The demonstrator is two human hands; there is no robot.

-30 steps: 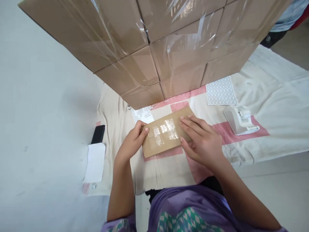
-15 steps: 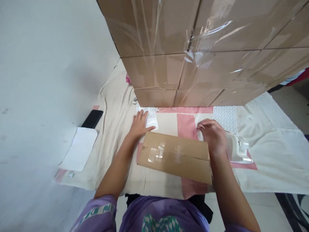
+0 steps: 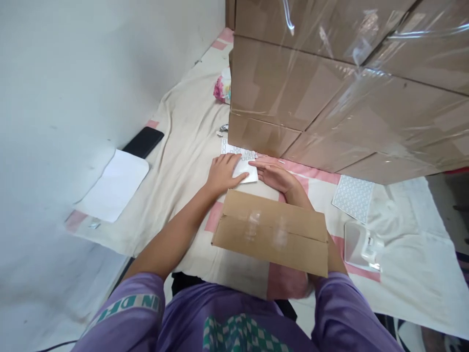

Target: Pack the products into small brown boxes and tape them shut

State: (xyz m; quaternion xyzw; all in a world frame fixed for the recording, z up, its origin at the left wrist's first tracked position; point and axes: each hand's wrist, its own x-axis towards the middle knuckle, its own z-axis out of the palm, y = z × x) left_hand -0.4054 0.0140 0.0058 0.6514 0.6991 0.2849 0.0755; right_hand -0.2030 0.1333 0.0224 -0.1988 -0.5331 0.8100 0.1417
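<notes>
My left hand (image 3: 223,174) lies palm down with its fingers spread, over the left side of a white sticker sheet (image 3: 246,172) printed with small rectangles. My right hand (image 3: 276,177) rests on its edge at the sheet's right side, fingers stretched out toward my left hand. Nothing shows in either hand, though the right palm is partly turned away. A taped brown cardboard box (image 3: 271,232) sits just in front of me, its right end over my right forearm.
Tall stacked cartons (image 3: 293,93) in clear wrap stand behind the sheet. At right lie another sticker sheet (image 3: 353,198) and a white tape dispenser (image 3: 362,247). A black phone (image 3: 143,142) and a white paper (image 3: 113,186) are at left by the wall (image 3: 73,98).
My right hand has moved left, from beside the far sticker sheet to the one under my left hand, and its curled fingers have straightened. The camera view has shifted.
</notes>
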